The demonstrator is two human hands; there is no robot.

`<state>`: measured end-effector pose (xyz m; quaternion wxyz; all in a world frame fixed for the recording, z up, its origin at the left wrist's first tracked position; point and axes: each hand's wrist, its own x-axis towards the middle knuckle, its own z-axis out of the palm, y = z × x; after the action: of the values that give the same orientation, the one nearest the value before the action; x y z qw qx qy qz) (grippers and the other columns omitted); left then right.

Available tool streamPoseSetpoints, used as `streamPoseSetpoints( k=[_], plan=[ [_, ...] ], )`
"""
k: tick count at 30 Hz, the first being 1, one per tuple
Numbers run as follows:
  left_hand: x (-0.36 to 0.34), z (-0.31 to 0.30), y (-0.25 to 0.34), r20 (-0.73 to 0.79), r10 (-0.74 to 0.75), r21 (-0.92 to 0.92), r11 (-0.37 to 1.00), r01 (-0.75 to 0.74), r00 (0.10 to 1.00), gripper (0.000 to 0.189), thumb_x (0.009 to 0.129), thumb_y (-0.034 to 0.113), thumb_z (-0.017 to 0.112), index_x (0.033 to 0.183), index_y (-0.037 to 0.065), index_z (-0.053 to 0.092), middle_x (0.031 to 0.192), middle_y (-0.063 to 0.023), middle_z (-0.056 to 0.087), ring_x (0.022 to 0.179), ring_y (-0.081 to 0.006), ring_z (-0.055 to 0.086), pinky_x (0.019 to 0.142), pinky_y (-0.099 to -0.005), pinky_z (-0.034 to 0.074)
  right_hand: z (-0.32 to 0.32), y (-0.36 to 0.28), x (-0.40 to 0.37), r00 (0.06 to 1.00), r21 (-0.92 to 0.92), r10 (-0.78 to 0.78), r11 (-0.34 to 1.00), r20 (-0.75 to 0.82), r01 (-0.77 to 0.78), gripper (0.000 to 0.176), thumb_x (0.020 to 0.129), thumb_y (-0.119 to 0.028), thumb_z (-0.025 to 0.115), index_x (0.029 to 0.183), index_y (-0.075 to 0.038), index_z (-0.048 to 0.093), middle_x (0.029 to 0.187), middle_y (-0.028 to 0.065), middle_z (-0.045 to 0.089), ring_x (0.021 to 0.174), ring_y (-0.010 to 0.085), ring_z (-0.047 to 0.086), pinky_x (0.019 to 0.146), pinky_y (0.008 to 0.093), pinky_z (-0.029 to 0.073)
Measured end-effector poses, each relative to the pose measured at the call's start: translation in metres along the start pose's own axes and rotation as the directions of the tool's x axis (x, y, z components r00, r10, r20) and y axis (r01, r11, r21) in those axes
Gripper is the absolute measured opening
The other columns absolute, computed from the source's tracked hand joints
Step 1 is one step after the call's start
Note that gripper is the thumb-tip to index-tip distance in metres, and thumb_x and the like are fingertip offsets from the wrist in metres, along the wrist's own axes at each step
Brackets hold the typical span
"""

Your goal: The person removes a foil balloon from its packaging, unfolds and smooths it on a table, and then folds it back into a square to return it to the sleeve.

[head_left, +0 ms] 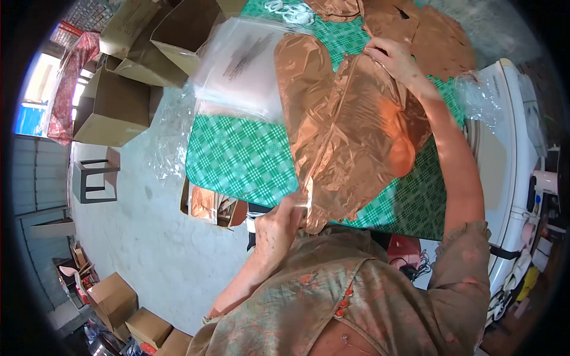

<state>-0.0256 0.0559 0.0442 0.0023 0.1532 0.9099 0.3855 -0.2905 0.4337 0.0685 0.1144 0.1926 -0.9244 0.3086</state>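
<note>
A flat, wrinkled copper-coloured foil balloon (356, 136) with rounded lobes spreads over the green checked tablecloth (240, 154). At its lower tip, near the table's front edge, my left hand (278, 228) pinches the foil. My right hand (396, 62) reaches across to the far side, its fingers closed on the upper edge. An orange glow shows on the right part of the foil. Just left of the balloon lies a stack of clear plastic bags (237, 71). More copper foil pieces (442, 44) lie beyond my right hand.
White cord (289, 12) is bundled at the table's far edge. Open cardboard boxes (113, 107) stand at the far left, near a dark stool (98, 181). Closer cartons (148, 326) sit on the floor. A white appliance (504, 154) borders the table's right side.
</note>
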Motion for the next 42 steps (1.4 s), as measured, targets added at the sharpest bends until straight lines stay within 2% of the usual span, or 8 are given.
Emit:
streamPoseSetpoints(
  k=[3, 6, 12, 21, 27, 30, 31, 42],
  plan=[
    [0.001, 0.0, 0.001, -0.025, 0.012, 0.002, 1.0, -0.012, 1.0, 0.021, 0.096, 0.012, 0.076, 0.116, 0.01, 0.068, 0.062, -0.0102, 0.066, 0.051, -0.0202, 0.066, 0.048, -0.0345, 0.048, 0.002, -0.01, 0.005, 0.983, 0.07, 0.157, 0.984, 0.096, -0.164, 0.024, 0.103, -0.024, 0.064, 0.108, -0.001, 0.07, 0.088, 0.0103, 0.067, 0.078, 0.0198, 0.063, 0.072, 0.034, 0.049],
    [0.002, 0.0, 0.001, -0.03, 0.016, 0.004, 1.0, -0.016, 0.999, 0.022, 0.096, 0.012, 0.076, 0.116, 0.01, 0.068, 0.061, -0.0101, 0.065, 0.05, -0.0205, 0.065, 0.048, -0.0348, 0.048, 0.011, -0.007, 0.01, 0.999, 0.001, 0.013, 1.0, 0.031, -0.013, 0.024, 0.103, -0.024, 0.064, 0.108, -0.001, 0.071, 0.093, 0.0121, 0.068, 0.084, 0.0235, 0.064, 0.075, 0.0357, 0.049],
    [0.001, 0.001, -0.001, -0.015, 0.007, 0.013, 1.0, -0.007, 1.0, 0.022, 0.096, 0.013, 0.076, 0.117, 0.011, 0.069, 0.059, -0.0101, 0.064, 0.049, -0.0202, 0.065, 0.048, -0.035, 0.048, 0.025, 0.004, 0.019, 0.999, -0.073, 0.044, 0.996, 0.006, -0.044, 0.023, 0.098, -0.028, 0.067, 0.103, -0.006, 0.074, 0.097, 0.0129, 0.069, 0.1, 0.0319, 0.062, 0.087, 0.0444, 0.049],
    [0.001, 0.001, -0.001, -0.023, 0.016, 0.007, 1.0, -0.016, 1.0, 0.023, 0.096, 0.011, 0.075, 0.117, 0.01, 0.068, 0.062, -0.0106, 0.066, 0.05, -0.0196, 0.065, 0.047, -0.0347, 0.048, 0.032, -0.005, 0.003, 0.989, -0.178, -0.043, 0.984, -0.142, 0.018, 0.023, 0.098, -0.024, 0.065, 0.113, -0.009, 0.071, 0.116, 0.007, 0.068, 0.118, 0.0313, 0.056, 0.103, 0.043, 0.044],
    [0.002, 0.001, 0.0, -0.03, 0.021, 0.014, 1.0, -0.021, 0.999, 0.021, 0.096, 0.011, 0.075, 0.115, 0.009, 0.068, 0.062, -0.0108, 0.066, 0.051, -0.0201, 0.066, 0.047, -0.035, 0.048, 0.03, -0.029, -0.025, 0.99, -0.278, -0.142, 0.95, 0.017, 0.141, 0.02, 0.095, -0.02, 0.069, 0.113, -0.012, 0.072, 0.115, 0.0042, 0.067, 0.119, 0.0272, 0.057, 0.104, 0.0434, 0.045],
    [0.001, 0.002, -0.002, -0.022, 0.024, 0.034, 0.999, -0.023, 0.999, 0.02, 0.095, 0.011, 0.076, 0.114, 0.009, 0.068, 0.061, -0.0107, 0.065, 0.051, -0.0206, 0.066, 0.047, -0.0352, 0.047, 0.04, -0.047, -0.035, 0.95, -0.262, -0.311, 0.916, 0.012, 0.303, 0.021, 0.092, -0.012, 0.07, 0.113, -0.013, 0.072, 0.117, 0.0025, 0.066, 0.119, 0.0263, 0.057, 0.103, 0.0429, 0.045],
    [0.0, 0.002, -0.002, -0.016, 0.023, 0.044, 0.999, -0.022, 1.0, 0.02, 0.095, 0.011, 0.076, 0.113, 0.009, 0.067, 0.06, -0.0107, 0.065, 0.05, -0.0209, 0.066, 0.046, -0.0352, 0.047, 0.041, -0.051, -0.036, 0.955, -0.258, -0.295, 0.92, 0.044, 0.296, 0.027, 0.09, -0.003, 0.069, 0.114, -0.015, 0.072, 0.122, 0.0026, 0.064, 0.122, 0.0274, 0.055, 0.103, 0.0428, 0.045],
    [0.0, 0.003, -0.003, -0.02, 0.025, 0.026, 0.999, -0.024, 1.0, 0.019, 0.096, 0.01, 0.075, 0.114, 0.01, 0.067, 0.062, -0.0107, 0.066, 0.053, -0.0228, 0.068, 0.047, -0.0356, 0.049, 0.048, -0.044, -0.031, 0.954, -0.297, -0.283, 0.907, 0.096, 0.299, 0.035, 0.088, 0.004, 0.068, 0.118, -0.014, 0.068, 0.132, 0.0067, 0.058, 0.131, 0.0325, 0.051, 0.113, 0.047, 0.044]
  ],
)
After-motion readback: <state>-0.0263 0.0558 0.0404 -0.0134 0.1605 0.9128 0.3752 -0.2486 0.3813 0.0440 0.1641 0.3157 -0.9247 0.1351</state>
